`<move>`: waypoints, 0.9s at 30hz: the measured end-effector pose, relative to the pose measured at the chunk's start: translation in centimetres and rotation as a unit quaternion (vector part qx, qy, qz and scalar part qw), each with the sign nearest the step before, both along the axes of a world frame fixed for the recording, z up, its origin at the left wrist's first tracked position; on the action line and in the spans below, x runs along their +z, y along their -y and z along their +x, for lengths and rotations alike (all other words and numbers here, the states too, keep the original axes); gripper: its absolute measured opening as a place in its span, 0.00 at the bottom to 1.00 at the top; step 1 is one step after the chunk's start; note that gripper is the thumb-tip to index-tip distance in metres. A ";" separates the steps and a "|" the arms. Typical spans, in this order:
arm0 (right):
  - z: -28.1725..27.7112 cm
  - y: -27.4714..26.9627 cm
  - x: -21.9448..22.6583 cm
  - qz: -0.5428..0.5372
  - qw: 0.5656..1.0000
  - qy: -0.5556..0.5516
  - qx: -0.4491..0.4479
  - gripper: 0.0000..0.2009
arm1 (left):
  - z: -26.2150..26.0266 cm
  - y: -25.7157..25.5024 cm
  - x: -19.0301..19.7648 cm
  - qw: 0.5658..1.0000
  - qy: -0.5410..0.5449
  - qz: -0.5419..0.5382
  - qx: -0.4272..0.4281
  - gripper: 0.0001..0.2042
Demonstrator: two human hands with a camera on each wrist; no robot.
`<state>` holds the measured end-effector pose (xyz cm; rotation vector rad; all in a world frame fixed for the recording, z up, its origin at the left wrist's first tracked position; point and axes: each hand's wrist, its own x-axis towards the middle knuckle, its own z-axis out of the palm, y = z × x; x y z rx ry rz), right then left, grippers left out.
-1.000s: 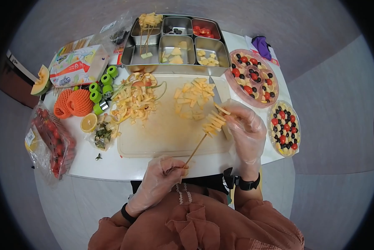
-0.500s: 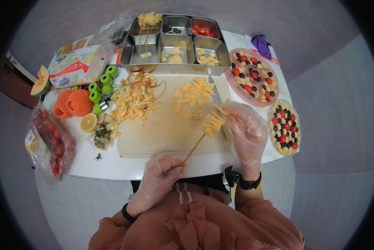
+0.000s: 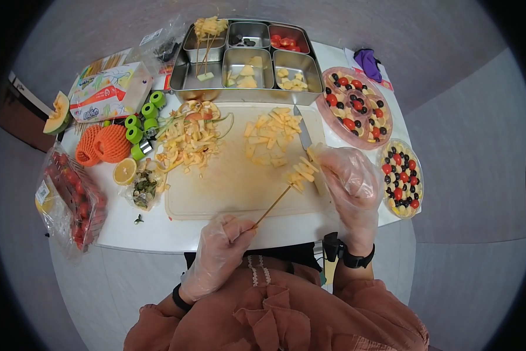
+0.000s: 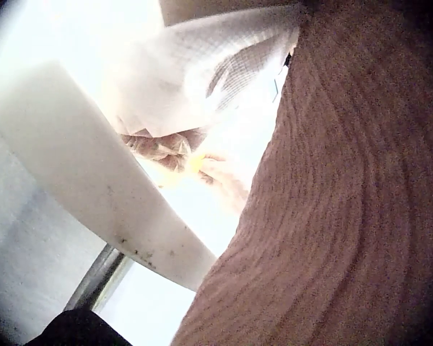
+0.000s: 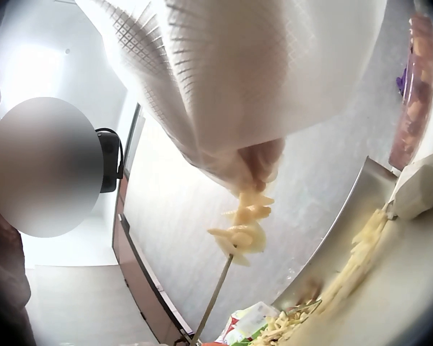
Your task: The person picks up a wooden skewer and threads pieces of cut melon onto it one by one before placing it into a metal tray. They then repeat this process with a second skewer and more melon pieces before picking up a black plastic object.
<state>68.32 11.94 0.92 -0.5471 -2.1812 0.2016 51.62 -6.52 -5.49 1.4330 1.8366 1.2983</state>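
Note:
My gloved left hand [image 3: 219,251] grips the lower end of a thin wooden skewer [image 3: 274,206] near the table's front edge. The skewer slants up to the right, with several pale yellow fruit slices [image 3: 301,174] threaded at its upper end. Around the topmost slice, my gloved right hand [image 3: 353,180] pinches with thumb and fingers; in the right wrist view the fingertips [image 5: 263,162] meet the top of the stack. Below lies a cutting board [image 3: 228,199] bearing cut yellow fruit pieces [image 3: 273,133], a knife [image 3: 302,131] and a heap of peelings [image 3: 191,137].
A steel tray [image 3: 245,95] with fruit compartments stands at the back. Decorated fruit platters, one in a pink dish [image 3: 331,126] and one oval [image 3: 401,178], sit at right. At left are a bagged strawberry box [image 3: 78,202], orange foam nets [image 3: 112,144], green-capped bottles [image 3: 134,134] and a tissue pack [image 3: 110,93].
My right hand has shifted slightly right and turned, its fingers closing over the skewer's top slice. The left hand, still gripping the skewer, has moved a little up and left.

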 end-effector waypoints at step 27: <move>-1.0 0.1 -0.5 -0.007 1.000 -0.022 -0.004 0.14 | 0.1 -0.1 0.4 0.999 -0.032 0.016 0.006 0.06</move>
